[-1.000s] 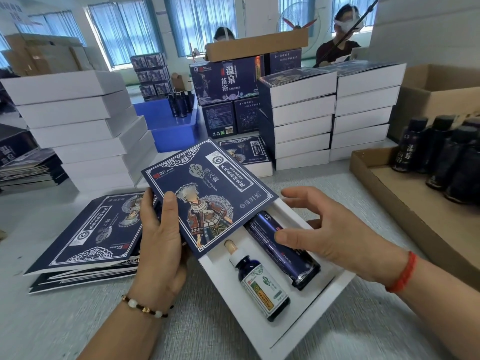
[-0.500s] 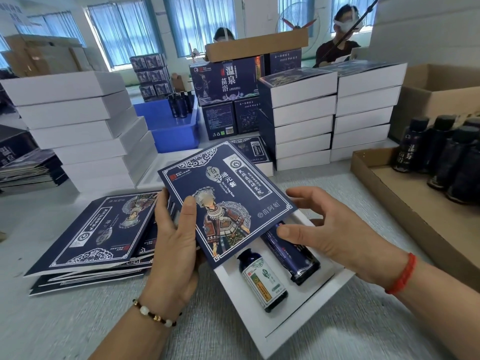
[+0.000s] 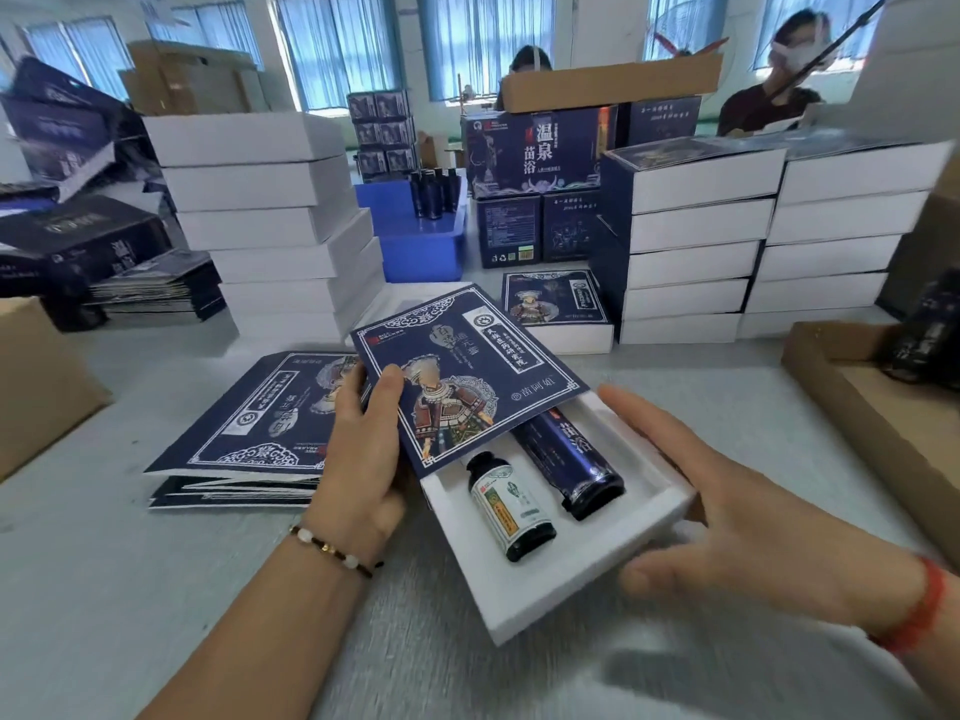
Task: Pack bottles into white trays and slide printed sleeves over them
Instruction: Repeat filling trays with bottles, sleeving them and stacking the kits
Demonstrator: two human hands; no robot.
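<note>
Ideally, left hand (image 3: 363,459) gripping the printed sleeve (image 3: 467,376) pulls nearer squarely while the open right hand (image 3: 727,511) steadies the white tray (image 3: 566,579).

Daylight through blue-curtained windows (image 3: 337,49) falls on white walls (image 3: 608,28) and a grey worktable (image 3: 130,589).

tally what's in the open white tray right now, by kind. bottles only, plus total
Small bottle with the pale label: 1
Tall dark blue bottle, top end under the printed sleeve: 1
Total in the white tray: 2 bottles
</note>
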